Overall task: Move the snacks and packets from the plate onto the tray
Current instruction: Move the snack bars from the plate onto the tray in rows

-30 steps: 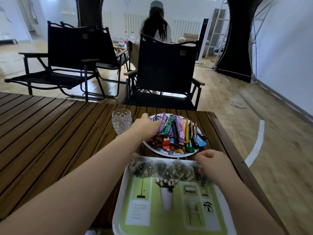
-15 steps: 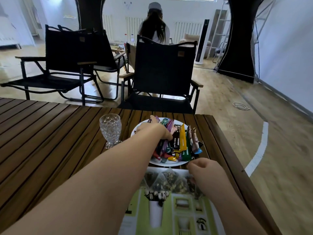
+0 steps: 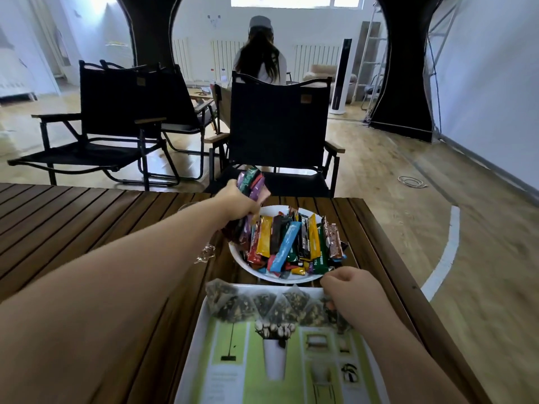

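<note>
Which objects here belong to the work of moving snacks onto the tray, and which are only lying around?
Belong to the job:
- colourful snack bars on the round white plate
- bunch of packets gripped in the left hand
- green and white printed tray, with mesh tea bags under the right hand

Just lying about:
- clear patterned glass
- black folding chairs
- white cable coil on the floor

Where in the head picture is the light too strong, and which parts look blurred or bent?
Head view: the window at the top is washed out white; the tray print and the left hand with its bunch of snack bars are softly blurred; the wide lens bends the white floor line and the room's edges.
</note>
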A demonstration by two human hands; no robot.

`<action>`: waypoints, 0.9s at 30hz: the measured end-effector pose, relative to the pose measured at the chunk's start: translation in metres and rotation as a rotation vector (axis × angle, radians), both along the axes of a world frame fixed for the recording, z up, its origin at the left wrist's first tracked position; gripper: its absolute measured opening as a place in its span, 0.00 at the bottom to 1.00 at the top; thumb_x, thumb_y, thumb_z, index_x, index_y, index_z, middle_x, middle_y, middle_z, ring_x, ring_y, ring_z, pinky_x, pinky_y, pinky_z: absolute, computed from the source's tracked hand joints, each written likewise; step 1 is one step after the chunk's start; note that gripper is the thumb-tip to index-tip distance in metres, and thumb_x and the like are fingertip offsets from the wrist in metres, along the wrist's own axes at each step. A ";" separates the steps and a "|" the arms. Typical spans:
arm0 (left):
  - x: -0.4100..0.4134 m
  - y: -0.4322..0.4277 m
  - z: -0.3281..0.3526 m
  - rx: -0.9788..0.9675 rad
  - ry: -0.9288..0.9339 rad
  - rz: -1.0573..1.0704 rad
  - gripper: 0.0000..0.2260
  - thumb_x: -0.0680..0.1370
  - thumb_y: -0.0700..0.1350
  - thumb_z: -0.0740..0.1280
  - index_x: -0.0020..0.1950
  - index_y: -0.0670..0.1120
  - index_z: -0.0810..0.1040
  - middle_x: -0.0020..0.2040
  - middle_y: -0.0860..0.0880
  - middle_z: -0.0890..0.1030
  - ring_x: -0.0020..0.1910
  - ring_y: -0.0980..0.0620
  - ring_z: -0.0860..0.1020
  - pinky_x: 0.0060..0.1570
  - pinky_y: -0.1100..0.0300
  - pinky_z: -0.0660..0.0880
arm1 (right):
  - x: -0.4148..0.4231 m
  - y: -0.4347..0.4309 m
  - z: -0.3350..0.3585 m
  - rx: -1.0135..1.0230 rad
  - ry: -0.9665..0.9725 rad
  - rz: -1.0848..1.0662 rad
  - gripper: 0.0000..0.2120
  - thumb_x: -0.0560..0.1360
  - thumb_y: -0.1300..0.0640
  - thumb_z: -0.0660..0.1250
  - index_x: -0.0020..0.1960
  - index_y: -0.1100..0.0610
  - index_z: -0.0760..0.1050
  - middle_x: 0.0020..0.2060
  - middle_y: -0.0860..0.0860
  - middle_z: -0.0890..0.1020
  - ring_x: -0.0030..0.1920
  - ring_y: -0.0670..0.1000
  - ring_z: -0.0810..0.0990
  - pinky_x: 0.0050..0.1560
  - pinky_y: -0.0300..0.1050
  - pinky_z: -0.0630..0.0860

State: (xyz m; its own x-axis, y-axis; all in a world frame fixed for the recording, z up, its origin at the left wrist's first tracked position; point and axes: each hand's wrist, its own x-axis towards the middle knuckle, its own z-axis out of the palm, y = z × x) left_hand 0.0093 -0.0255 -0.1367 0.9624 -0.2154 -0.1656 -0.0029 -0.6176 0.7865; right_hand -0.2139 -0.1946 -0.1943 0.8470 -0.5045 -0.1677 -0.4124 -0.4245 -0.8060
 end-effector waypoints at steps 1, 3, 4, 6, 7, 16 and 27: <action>-0.005 0.008 0.006 -0.069 0.020 -0.005 0.34 0.72 0.42 0.75 0.74 0.47 0.63 0.59 0.42 0.77 0.55 0.42 0.80 0.59 0.43 0.79 | 0.000 0.001 0.001 0.004 -0.002 0.001 0.06 0.77 0.53 0.65 0.45 0.48 0.80 0.34 0.49 0.85 0.36 0.51 0.83 0.35 0.43 0.76; -0.020 0.026 0.019 -0.190 0.094 -0.043 0.31 0.74 0.41 0.74 0.72 0.49 0.64 0.57 0.41 0.79 0.51 0.41 0.82 0.50 0.45 0.83 | 0.001 0.003 0.003 0.012 -0.014 0.010 0.05 0.77 0.53 0.65 0.47 0.47 0.80 0.37 0.49 0.85 0.39 0.53 0.85 0.38 0.45 0.78; -0.029 0.034 0.025 -0.242 0.131 -0.072 0.28 0.74 0.41 0.74 0.70 0.50 0.65 0.56 0.41 0.80 0.48 0.42 0.84 0.42 0.49 0.84 | 0.000 0.003 0.005 0.028 -0.036 0.008 0.05 0.77 0.53 0.66 0.47 0.48 0.81 0.37 0.49 0.86 0.40 0.56 0.85 0.37 0.46 0.77; -0.051 0.050 0.032 -0.327 0.179 -0.117 0.24 0.75 0.39 0.73 0.68 0.48 0.68 0.54 0.40 0.82 0.38 0.46 0.87 0.31 0.55 0.82 | 0.000 0.003 0.013 0.067 -0.106 -0.012 0.04 0.76 0.55 0.68 0.46 0.50 0.82 0.38 0.50 0.86 0.41 0.58 0.86 0.36 0.47 0.78; -0.062 0.057 0.032 -0.350 0.201 -0.127 0.23 0.75 0.39 0.73 0.67 0.47 0.69 0.53 0.40 0.82 0.35 0.49 0.87 0.29 0.57 0.81 | 0.000 0.005 0.017 0.077 -0.142 -0.019 0.04 0.76 0.55 0.69 0.47 0.50 0.83 0.39 0.49 0.86 0.40 0.54 0.87 0.39 0.48 0.81; -0.107 0.095 0.007 -0.354 0.316 -0.205 0.21 0.74 0.41 0.74 0.64 0.51 0.71 0.55 0.42 0.83 0.46 0.46 0.85 0.31 0.58 0.81 | 0.012 0.076 0.026 0.197 -0.337 0.059 0.05 0.79 0.51 0.68 0.52 0.48 0.82 0.40 0.45 0.87 0.35 0.43 0.84 0.36 0.37 0.77; -0.136 0.118 -0.023 -0.524 0.440 -0.284 0.29 0.68 0.38 0.77 0.66 0.50 0.73 0.54 0.42 0.86 0.46 0.46 0.87 0.39 0.56 0.83 | 0.013 0.108 0.032 0.393 -0.409 0.067 0.05 0.77 0.49 0.72 0.49 0.49 0.83 0.31 0.42 0.83 0.30 0.39 0.77 0.30 0.31 0.73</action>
